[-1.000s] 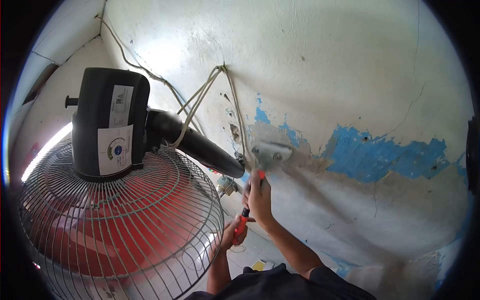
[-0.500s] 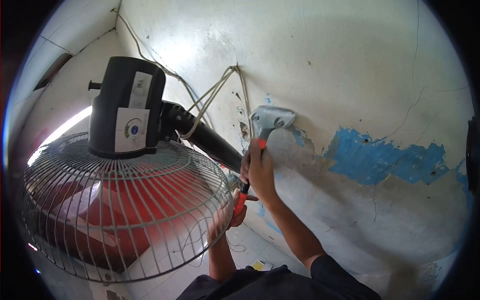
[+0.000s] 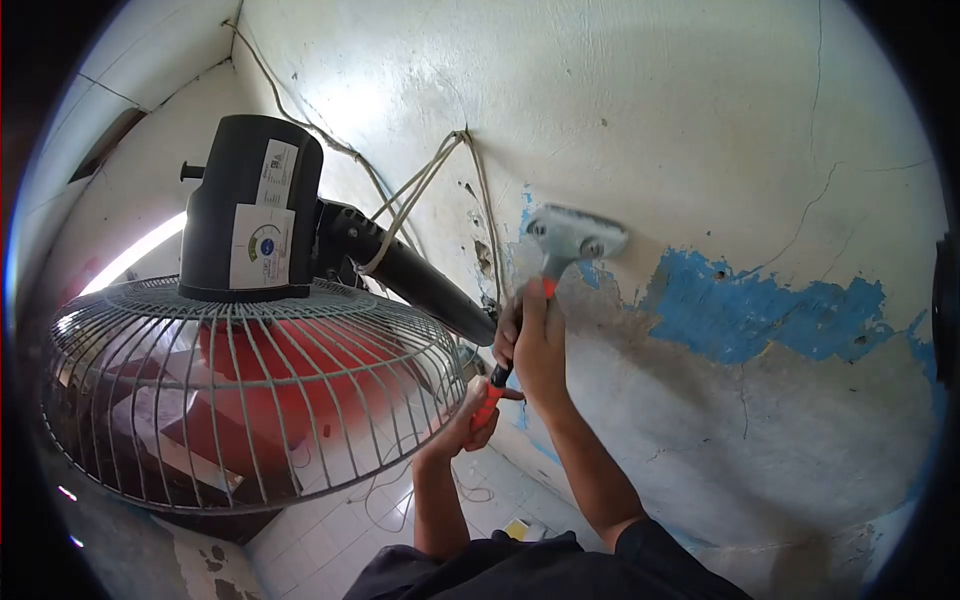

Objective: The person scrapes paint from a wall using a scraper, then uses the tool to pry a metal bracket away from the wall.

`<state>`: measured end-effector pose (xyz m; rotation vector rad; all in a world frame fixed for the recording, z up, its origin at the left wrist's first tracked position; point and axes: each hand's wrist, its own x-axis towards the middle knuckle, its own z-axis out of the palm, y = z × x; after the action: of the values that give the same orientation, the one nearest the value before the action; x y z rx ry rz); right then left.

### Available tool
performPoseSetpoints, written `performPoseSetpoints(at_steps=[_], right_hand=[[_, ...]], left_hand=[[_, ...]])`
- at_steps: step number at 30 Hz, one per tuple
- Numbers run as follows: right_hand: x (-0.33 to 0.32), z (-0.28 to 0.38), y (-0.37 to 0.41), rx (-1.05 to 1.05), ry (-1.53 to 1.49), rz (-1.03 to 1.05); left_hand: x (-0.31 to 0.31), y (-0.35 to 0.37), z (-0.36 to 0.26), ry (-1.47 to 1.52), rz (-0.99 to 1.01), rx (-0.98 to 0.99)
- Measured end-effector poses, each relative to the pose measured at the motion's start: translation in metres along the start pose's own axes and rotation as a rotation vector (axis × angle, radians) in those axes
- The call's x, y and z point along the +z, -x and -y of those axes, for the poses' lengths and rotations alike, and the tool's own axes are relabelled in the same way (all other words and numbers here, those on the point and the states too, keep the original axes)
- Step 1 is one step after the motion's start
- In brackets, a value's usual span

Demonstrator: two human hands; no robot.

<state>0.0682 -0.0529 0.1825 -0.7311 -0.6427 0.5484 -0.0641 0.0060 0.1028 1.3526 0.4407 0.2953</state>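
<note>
A long-handled scraper (image 3: pixel 570 240) with a grey metal head and a red and black handle is held up against the wall (image 3: pixel 720 130). My right hand (image 3: pixel 541 350) is wrapped round the handle just below the head. Lower down, my left hand (image 3: pixel 468 424) grips the red end, one finger sticking out to the right. The wide blade overlaps off-white paint, slightly left of a large bare blue patch (image 3: pixel 765 312). Small blue flecks and chipped plaster show beside the head.
A black wall fan (image 3: pixel 250 210) with a wire cage and red blades fills the left side, its arm close to my hands. Looped cable (image 3: pixel 428 178) hangs from the wall. Pale floor tiles (image 3: pixel 325 530) lie below, and cracks run across the wall at right.
The scraper head has moved right and slightly up or down little, with both hands shifting right along with it. My grip is the same. The view has tilted slightly.
</note>
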Motion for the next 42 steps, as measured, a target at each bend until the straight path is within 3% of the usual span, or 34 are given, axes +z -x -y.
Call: performPoseSetpoints(at_steps=[4, 5, 6, 9, 15, 22, 25, 29, 34, 39, 42], right_hand=[[-0.049, -0.067, 0.042, 0.191, 0.048, -0.102], [-0.057, -0.079, 0.052, 0.241, 0.043, -0.134], [-0.06, -0.08, 0.056, 0.251, 0.051, -0.14], [-0.064, -0.078, 0.063, 0.271, 0.062, -0.142], [-0.042, -0.034, 0.054, 0.169, -0.025, -0.095], [-0.043, -0.029, 0.051, 0.162, -0.049, -0.046], [-0.039, -0.038, 0.048, 0.172, -0.074, -0.079], [-0.056, -0.056, 0.061, 0.199, -0.008, -0.09], [-0.033, -0.017, 0.038, 0.154, -0.002, -0.033], [-0.048, -0.043, 0.058, 0.192, -0.005, -0.074], [-0.042, -0.021, 0.048, 0.174, 0.028, -0.042]], left_hand=[[-0.016, 0.01, 0.106, 0.172, 0.089, -0.089], [-0.018, 0.02, 0.136, 0.204, 0.012, -0.063], [-0.006, 0.029, 0.143, 0.411, 0.005, -0.03], [0.016, 0.041, 0.131, 0.353, -0.102, -0.003], [-0.005, 0.037, 0.091, 0.204, 0.014, 0.038], [0.01, 0.046, 0.066, 0.167, -0.084, -0.002], [0.0, 0.043, 0.067, 0.087, -0.132, 0.017], [-0.005, 0.039, 0.092, 0.113, -0.047, 0.042], [0.003, 0.035, 0.064, 0.13, -0.05, 0.067], [-0.001, 0.041, 0.084, 0.122, -0.054, 0.058], [0.007, 0.04, 0.067, 0.089, -0.052, 0.03]])
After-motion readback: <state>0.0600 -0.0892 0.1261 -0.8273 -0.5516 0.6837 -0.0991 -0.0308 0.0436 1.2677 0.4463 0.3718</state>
